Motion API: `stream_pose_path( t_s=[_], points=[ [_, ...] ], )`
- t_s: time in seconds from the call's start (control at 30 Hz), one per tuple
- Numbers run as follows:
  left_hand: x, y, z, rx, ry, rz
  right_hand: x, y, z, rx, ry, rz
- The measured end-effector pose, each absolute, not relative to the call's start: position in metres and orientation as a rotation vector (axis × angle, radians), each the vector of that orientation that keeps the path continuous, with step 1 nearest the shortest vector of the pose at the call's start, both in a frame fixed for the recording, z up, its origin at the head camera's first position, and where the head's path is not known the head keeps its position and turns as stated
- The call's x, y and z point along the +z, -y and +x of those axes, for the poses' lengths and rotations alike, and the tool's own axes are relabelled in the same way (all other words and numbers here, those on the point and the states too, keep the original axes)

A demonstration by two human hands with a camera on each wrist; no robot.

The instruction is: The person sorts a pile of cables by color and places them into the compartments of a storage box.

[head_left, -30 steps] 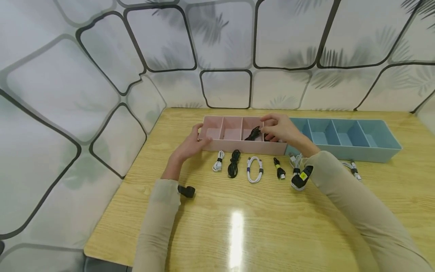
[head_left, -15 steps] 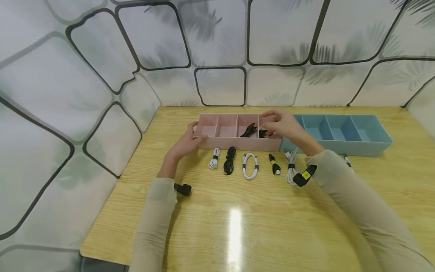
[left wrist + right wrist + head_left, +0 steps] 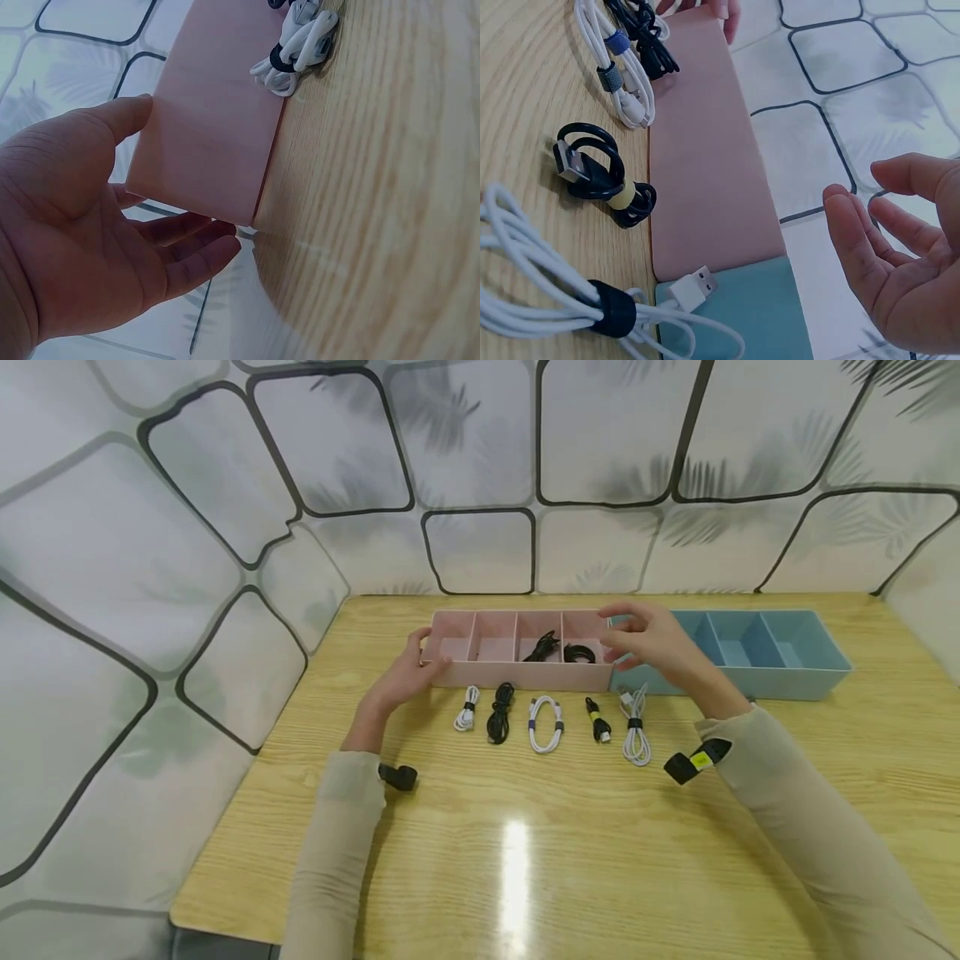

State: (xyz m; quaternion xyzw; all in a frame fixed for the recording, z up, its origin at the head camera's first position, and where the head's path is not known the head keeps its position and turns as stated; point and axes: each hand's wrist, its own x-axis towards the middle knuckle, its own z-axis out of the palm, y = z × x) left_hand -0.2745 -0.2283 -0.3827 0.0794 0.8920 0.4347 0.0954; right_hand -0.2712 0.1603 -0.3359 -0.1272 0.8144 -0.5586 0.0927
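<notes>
A pink divided storage box (image 3: 525, 676) stands along the back of the table. At its left end, my left hand (image 3: 407, 678) holds the corner; in the left wrist view the thumb lies on the rim and the fingers bend around the end wall. One black cable (image 3: 542, 647) lies in the third compartment from the left, and a coiled black cable (image 3: 579, 653) is in the fourth. My right hand (image 3: 654, 645) hovers over where the pink box meets the blue divided box (image 3: 750, 683). Its fingers are loosely spread with nothing between them.
In front of the boxes lie a small white cable (image 3: 466, 710), a black cable bundle (image 3: 500, 714), a white looped cable (image 3: 545, 725), a short black cable with a yellow tie (image 3: 597, 721) and a white USB cable (image 3: 636, 727). A patterned wall (image 3: 480, 552) rises behind.
My right hand has let go of the coiled black cable in the fourth pink compartment and moved up to the right. My left hand stays at the pink box. The head view has shifted slightly.
</notes>
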Motion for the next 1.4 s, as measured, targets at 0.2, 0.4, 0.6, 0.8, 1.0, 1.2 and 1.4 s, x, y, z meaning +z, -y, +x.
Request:
stream_pose_path(
  t_s=[0.2, 0.4, 0.6, 0.8, 1.0, 1.2, 1.4],
  points=[
    [-0.381, 0.228, -0.274, 1.289, -2.644, 0.224, -0.34, -0.171, -0.259, -1.634, -2.374, -0.36],
    [-0.383, 0.228, -0.274, 1.296, -2.639, 0.215, -0.348, -0.176, -0.252, -1.613, -2.33, -0.39],
    [-0.386, 0.224, -0.274, 1.291, -2.634, 0.22, -0.362, -0.181, -0.248, -1.605, -2.297, -0.376],
    [-0.386, 0.225, -0.272, 1.322, -2.64, 0.217, -0.371, -0.179, -0.251, -1.562, -2.253, -0.419],
    [-0.386, 0.225, -0.273, 1.302, -2.65, 0.219, -0.375, -0.174, -0.25, -1.513, -2.203, -0.458],
    [-0.387, 0.227, -0.273, 1.284, -2.657, 0.217, -0.374, -0.17, -0.245, -1.46, -2.199, -0.479],
    [-0.386, 0.227, -0.273, 1.295, -2.647, 0.218, -0.374, -0.169, -0.24, -1.419, -2.21, -0.512]
  ],
)
